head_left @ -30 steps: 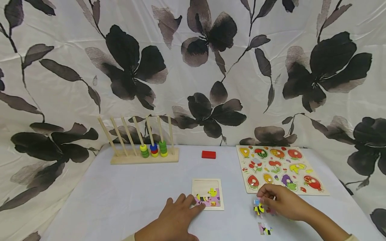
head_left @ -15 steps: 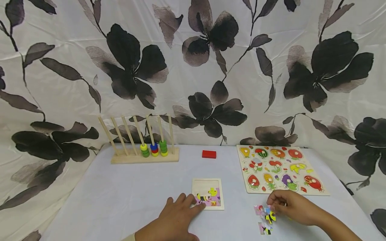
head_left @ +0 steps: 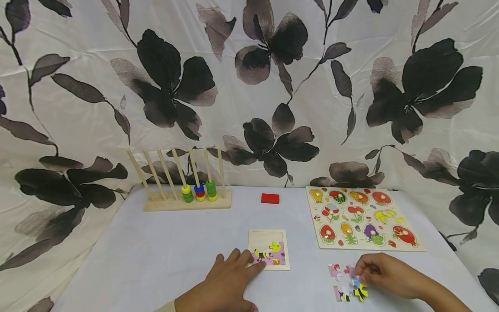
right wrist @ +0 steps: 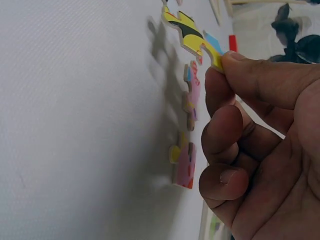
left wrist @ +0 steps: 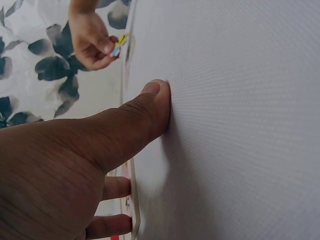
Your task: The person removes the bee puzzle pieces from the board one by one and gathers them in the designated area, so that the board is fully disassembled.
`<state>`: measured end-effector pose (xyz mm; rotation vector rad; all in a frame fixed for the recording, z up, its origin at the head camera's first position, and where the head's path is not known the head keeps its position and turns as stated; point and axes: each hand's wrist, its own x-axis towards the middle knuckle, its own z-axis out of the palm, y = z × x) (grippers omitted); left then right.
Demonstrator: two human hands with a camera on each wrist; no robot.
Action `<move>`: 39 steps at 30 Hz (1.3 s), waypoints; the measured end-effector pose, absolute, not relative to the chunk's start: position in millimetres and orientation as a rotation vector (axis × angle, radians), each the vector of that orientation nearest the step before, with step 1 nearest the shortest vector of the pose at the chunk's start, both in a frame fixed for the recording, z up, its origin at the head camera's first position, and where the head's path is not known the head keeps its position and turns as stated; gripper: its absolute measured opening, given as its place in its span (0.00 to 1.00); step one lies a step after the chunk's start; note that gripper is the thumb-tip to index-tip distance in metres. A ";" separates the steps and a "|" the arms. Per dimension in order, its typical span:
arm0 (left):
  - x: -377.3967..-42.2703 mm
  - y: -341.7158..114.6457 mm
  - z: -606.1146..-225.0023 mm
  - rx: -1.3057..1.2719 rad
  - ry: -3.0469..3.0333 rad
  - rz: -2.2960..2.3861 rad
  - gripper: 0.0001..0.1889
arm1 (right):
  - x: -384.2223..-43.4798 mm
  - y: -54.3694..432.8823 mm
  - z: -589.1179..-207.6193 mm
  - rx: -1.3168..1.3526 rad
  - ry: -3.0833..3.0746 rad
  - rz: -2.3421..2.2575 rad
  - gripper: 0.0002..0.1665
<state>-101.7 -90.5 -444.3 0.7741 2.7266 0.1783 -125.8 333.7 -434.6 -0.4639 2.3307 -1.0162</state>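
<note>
My right hand [head_left: 391,276] pinches a jigsaw piece [head_left: 360,291] with yellow, black and blue printing between thumb and forefinger. In the right wrist view the piece [right wrist: 187,31] is held by one end, its shadow falling on the white cloth beside it. Loose pink jigsaw pieces [right wrist: 185,170] lie below the hand there; in the head view another loose piece [head_left: 338,294] lies just left of the held one. My left hand [head_left: 224,281], fingers spread, rests at the lower left of a small wooden puzzle tray [head_left: 265,235], whose lower part holds several fitted pieces [head_left: 276,255].
A wooden peg rack [head_left: 187,206] with coloured rings stands at the back left. Behind the tray lies a red block [head_left: 270,198]. A fruit puzzle board [head_left: 366,219] lies at the right, beyond my right hand. Flowered cloth [head_left: 273,86] hangs behind the table.
My right hand has moved right and nearer to me with the pinched jigsaw piece, showing loose pink pieces it had covered. The left hand stays on the tray.
</note>
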 end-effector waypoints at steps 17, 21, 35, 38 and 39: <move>-102.2 -91.3 -444.6 0.782 2.741 0.173 0.50 | -118.6 335.3 -443.4 -0.433 2.340 -0.995 0.06; -102.6 -91.2 -444.7 0.775 2.738 0.168 0.50 | -116.2 332.4 -442.7 -0.427 2.378 -0.952 0.08; -101.7 -92.2 -445.0 0.792 2.738 0.173 0.49 | -111.3 325.7 -446.5 -0.424 2.507 -0.825 0.07; -101.7 -92.0 -444.9 0.794 2.735 0.172 0.49 | -110.0 323.4 -446.7 -0.404 2.534 -0.796 0.07; -101.7 -91.9 -445.0 0.796 2.735 0.172 0.49 | -109.6 322.2 -446.7 -0.387 2.544 -0.784 0.08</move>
